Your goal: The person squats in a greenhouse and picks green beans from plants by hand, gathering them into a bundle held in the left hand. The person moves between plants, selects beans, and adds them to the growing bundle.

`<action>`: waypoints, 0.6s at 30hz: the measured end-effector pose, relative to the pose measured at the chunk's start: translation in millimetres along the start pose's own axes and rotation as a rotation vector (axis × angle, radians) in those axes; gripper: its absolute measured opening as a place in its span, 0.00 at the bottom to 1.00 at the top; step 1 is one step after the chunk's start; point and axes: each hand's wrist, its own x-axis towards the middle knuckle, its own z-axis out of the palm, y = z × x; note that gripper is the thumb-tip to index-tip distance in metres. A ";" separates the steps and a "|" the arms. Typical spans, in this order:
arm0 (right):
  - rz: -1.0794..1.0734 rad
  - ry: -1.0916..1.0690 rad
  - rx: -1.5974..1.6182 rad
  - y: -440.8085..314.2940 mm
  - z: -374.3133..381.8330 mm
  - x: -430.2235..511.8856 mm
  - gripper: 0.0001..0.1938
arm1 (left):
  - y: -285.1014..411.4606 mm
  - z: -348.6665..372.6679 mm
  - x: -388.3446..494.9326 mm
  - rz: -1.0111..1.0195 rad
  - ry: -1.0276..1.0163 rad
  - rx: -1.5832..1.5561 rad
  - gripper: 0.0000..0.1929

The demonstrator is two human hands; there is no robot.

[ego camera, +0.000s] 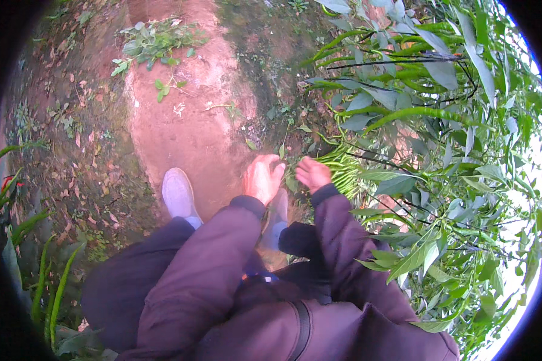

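My left hand (263,178) is held low over the dirt path near my right shoe, its thumb and fingers curved apart with nothing seen between them. Just right of it is my right hand (313,173), back up, next to a pile of long green chili peppers (343,169) on the ground; its fingertips point left and its palm is hidden. A small gap with leaves and thin stems lies between the two hands. More long green peppers (415,115) hang on the leafy pepper plants (433,198) to the right.
A bare reddish dirt path (180,131) runs ahead from my shoes (179,192). Uprooted leafy weeds (162,43) lie on it. Mossy soil with dead leaves (86,149) borders it on the left. Another pepper plant bears green peppers (58,289) at the lower left.
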 end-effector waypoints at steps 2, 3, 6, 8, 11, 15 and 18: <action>-0.134 0.034 -0.074 -18.5 54.4 -25.6 0.20 | 3.1 -3.6 8.6 -0.042 0.039 -0.076 0.17; -0.214 0.009 -0.059 -35.4 73.1 -34.4 0.16 | 3.9 -5.9 11.6 -0.063 0.038 -0.075 0.17; -0.448 0.030 -0.038 -101.2 98.3 -48.9 0.13 | 3.3 -15.6 16.1 -0.091 0.086 -0.088 0.16; -0.605 0.187 0.028 -141.0 108.0 -48.9 0.13 | 2.7 -20.4 15.2 -0.119 0.075 -0.102 0.17; -0.708 0.284 0.259 -183.4 109.2 -51.8 0.14 | 4.1 -22.4 14.8 -0.155 0.058 -0.138 0.17; -0.800 0.446 0.261 -210.6 107.4 -61.4 0.12 | 11.8 -20.1 20.7 -0.184 0.064 -0.173 0.16; -0.772 0.502 0.263 -228.6 96.3 -70.1 0.13 | 24.7 -15.4 33.0 -0.158 0.065 -0.219 0.16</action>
